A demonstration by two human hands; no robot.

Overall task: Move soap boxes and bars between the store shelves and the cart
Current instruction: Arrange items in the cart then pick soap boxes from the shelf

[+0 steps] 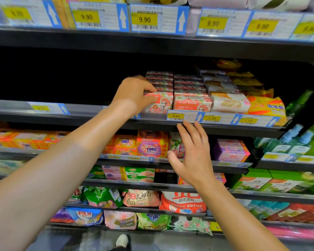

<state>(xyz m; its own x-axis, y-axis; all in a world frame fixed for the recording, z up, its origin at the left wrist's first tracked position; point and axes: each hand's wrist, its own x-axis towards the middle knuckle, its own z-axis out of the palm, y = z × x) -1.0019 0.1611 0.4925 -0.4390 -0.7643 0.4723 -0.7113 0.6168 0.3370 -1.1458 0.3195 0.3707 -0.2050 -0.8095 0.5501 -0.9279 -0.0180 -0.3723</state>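
The left hand (132, 96) reaches up to the middle shelf (80, 115), a dark metal ledge with a clear plastic price rail along its near edge. Its fingers (149, 87) curl over the top and its thumb presses the near face of a Goat Soap box (161, 103), a small rectangular carton of glossy printed card, white with red and pink patches. That box sits at the front of the left stack, touching a second Goat Soap box (192, 103) just to its right; more flat cartons of the same kind are piled behind both, receding into the dark far end of the shelf.

The right hand (193, 156) hovers lower, in front of the shelf edge, fingers straight and slightly spread, holding nothing; its fingertips (187, 125) lie just below the yellow 3.90 price tag (175, 116).

To the right of the cartons lie soft, crinkled wrapped soap bars (228, 102) in pale paper and a shiny yellow packet (266, 107). The shelf below carries boxy orange and purple OMO packs (151, 147).
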